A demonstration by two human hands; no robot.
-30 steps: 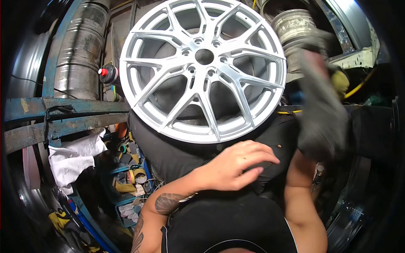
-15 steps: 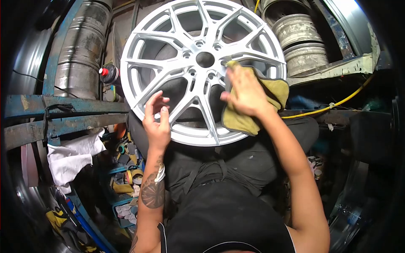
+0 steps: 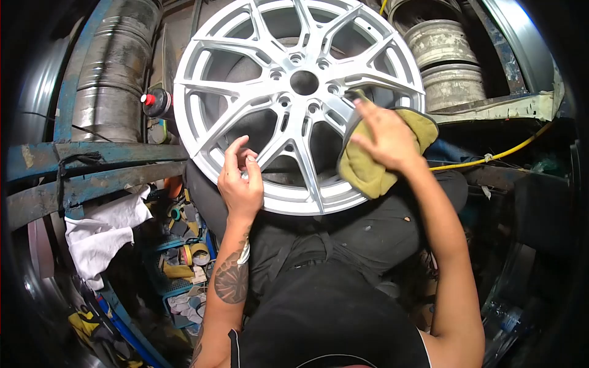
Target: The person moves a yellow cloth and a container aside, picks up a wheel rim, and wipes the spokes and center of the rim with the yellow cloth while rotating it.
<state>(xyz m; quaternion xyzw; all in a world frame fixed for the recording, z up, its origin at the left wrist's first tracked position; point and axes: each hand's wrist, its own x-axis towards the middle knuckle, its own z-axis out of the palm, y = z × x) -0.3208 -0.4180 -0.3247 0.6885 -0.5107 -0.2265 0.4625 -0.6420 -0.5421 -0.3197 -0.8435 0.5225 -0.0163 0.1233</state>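
The open right hand (image 3: pixel 389 140) is pressing the cloth (image 3: pixel 366 174) on the wheel (image 3: pixel 300 103); laying it flat is likely helping. The left hand (image 3: pixel 241 189) is curling nearby, empty.

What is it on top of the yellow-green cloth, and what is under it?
The right hand is on top of the cloth. Under it, part of the silver wheel goes out of sight; anything more beneath is covered and cannot be seen.

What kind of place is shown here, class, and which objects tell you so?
Probably a wheel repair or finishing workshop: a silver multi-spoke metal wheel, worn, scuffed metal rims stacked at the right, and a blue plastic rack crammed with small supplies.
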